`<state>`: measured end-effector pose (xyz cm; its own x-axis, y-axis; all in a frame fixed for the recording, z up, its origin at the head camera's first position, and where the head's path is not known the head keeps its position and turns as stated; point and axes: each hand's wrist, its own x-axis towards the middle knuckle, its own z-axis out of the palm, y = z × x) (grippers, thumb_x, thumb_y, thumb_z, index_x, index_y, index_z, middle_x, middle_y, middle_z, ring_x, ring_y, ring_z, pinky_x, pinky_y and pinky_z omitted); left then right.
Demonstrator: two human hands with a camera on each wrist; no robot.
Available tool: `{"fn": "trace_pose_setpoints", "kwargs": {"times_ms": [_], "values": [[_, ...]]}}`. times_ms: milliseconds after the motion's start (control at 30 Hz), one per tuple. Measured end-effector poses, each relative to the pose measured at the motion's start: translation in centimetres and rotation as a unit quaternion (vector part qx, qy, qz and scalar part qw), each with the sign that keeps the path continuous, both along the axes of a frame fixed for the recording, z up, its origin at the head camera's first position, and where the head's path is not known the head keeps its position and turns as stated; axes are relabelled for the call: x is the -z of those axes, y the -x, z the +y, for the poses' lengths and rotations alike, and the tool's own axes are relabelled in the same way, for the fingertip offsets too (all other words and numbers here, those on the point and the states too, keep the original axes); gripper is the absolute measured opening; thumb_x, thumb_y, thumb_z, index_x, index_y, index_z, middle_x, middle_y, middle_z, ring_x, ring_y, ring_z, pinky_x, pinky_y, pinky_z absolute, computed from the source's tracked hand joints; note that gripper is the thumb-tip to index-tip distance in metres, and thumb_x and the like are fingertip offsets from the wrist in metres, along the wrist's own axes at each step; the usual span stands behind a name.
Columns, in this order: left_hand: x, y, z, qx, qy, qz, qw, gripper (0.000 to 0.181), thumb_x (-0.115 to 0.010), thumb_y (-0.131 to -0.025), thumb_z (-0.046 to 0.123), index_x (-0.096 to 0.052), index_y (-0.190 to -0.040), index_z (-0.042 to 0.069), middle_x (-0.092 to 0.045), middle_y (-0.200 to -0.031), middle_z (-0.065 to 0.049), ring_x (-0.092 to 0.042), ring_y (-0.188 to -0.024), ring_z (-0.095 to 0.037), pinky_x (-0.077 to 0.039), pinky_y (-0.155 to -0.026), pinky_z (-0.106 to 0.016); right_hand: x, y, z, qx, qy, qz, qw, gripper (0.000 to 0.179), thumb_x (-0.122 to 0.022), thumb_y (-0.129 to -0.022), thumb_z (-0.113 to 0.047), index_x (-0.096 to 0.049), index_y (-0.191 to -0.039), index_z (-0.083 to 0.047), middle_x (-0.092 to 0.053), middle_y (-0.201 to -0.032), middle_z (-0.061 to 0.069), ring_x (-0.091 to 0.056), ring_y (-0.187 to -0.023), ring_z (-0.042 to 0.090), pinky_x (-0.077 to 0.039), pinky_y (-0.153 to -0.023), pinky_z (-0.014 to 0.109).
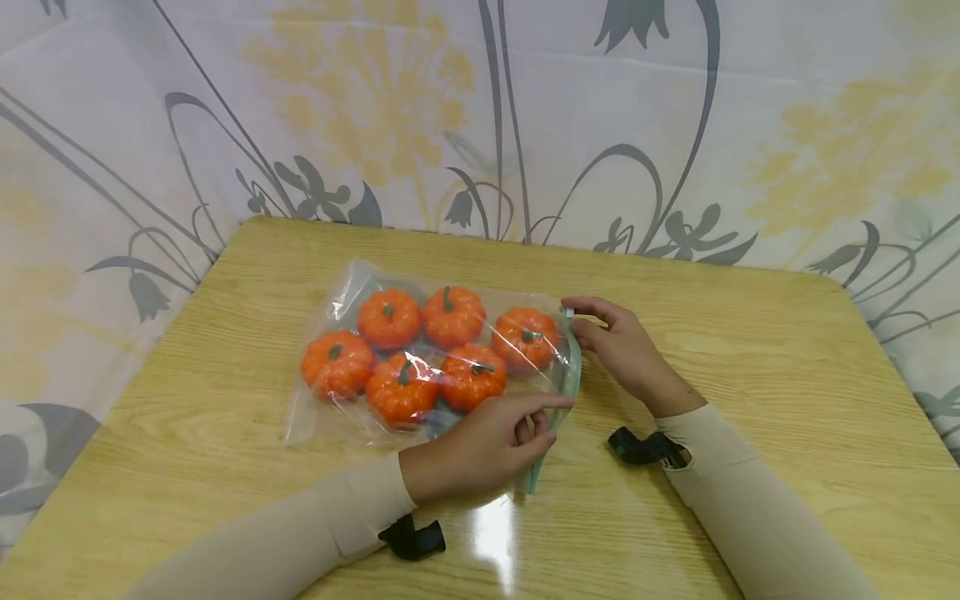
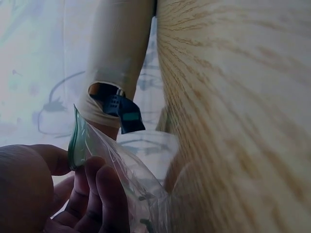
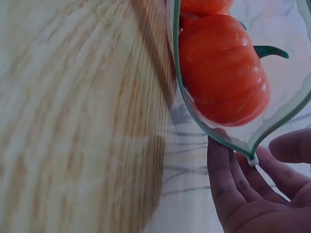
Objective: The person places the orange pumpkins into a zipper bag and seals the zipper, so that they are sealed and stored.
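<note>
A clear slider zip bag (image 1: 307,417) lies flat on the table, with several small orange pumpkins (image 1: 339,365) with green stems inside. Its green-edged mouth faces right and gapes, the two green lips (image 3: 284,116) standing apart in the right wrist view. My left hand (image 1: 487,446) pinches the near part of the mouth's green edge (image 2: 74,145), index finger stretched along it. At the mouth's far corner, my right hand (image 1: 626,350) has its fingers around the white slider (image 3: 252,159). One pumpkin (image 3: 223,70) sits close inside the opening.
The wooden table (image 1: 750,350) extends around the bag on all sides. Behind it hangs a flower-patterned cloth (image 1: 555,108). A black wrist mount (image 1: 412,537) sticks out from the left sleeve, and another black mount (image 1: 641,447) from the right.
</note>
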<state>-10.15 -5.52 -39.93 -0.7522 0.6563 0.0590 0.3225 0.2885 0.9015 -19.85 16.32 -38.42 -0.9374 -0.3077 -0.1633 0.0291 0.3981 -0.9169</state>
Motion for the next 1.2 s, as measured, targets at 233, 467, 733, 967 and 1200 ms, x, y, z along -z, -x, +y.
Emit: {"fn": "trace_pose_setpoints", "kwargs": {"times_ms": [233,467,733,967,1200], "values": [[-2.9,0.3,-0.7,0.010,0.078,0.040,0.9961,0.041,-0.054,-0.103,0.018,-0.054,-0.143,0.014,-0.060,-0.096,0.008,-0.055,-0.067,0.000,-0.051,-0.063,-0.017,0.8,0.2,0.0,0.029,0.022,0.006,0.9993,0.038,-0.052,-0.105,-0.021,-0.056,-0.138,-0.003,-0.052,-0.141,0.016,-0.067,-0.100,0.006,-0.056,-0.084,0.020],[-7.2,3.4,-1.4,-0.050,0.142,0.106,0.9829,0.037,-0.054,-0.102,0.021,-0.059,-0.138,0.018,-0.063,-0.091,0.007,-0.058,-0.071,-0.006,-0.049,-0.064,-0.021,1.5,0.4,0.1,0.078,0.069,0.018,0.9944,0.034,-0.058,-0.101,-0.013,-0.052,-0.130,0.004,-0.064,-0.106,0.000,-0.068,-0.089,0.004,-0.058,-0.078,0.023],[-8.3,9.0,-0.4,-0.085,0.244,0.127,0.9576,0.040,-0.052,-0.102,0.024,-0.056,-0.141,0.016,-0.064,-0.107,0.001,-0.059,-0.083,-0.015,-0.050,-0.073,-0.028,1.4,0.4,0.2,0.083,0.112,0.003,0.9903,0.031,-0.060,-0.100,-0.010,-0.051,-0.128,-0.003,-0.068,-0.094,-0.010,-0.068,-0.083,0.005,-0.058,-0.076,0.023],[-7.9,12.4,0.4,-0.051,0.331,0.111,0.9358,0.041,-0.054,-0.103,0.026,-0.054,-0.143,0.016,-0.063,-0.131,-0.006,-0.060,-0.117,-0.021,-0.048,-0.102,-0.042,1.2,0.1,-0.2,0.070,0.117,0.000,0.9907,0.038,-0.058,-0.101,-0.011,-0.046,-0.135,0.001,-0.067,-0.098,-0.007,-0.068,-0.086,0.009,-0.058,-0.078,0.025],[-7.5,13.8,1.0,-0.021,0.360,0.084,0.9291,0.041,-0.053,-0.104,0.028,-0.054,-0.142,0.017,-0.061,-0.131,-0.003,-0.057,-0.119,-0.019,-0.040,-0.109,-0.051,0.7,0.1,-0.5,0.066,0.096,0.015,0.9931,0.038,-0.058,-0.101,-0.012,-0.048,-0.136,0.000,-0.066,-0.103,-0.004,-0.068,-0.086,0.007,-0.059,-0.078,0.025]]}}
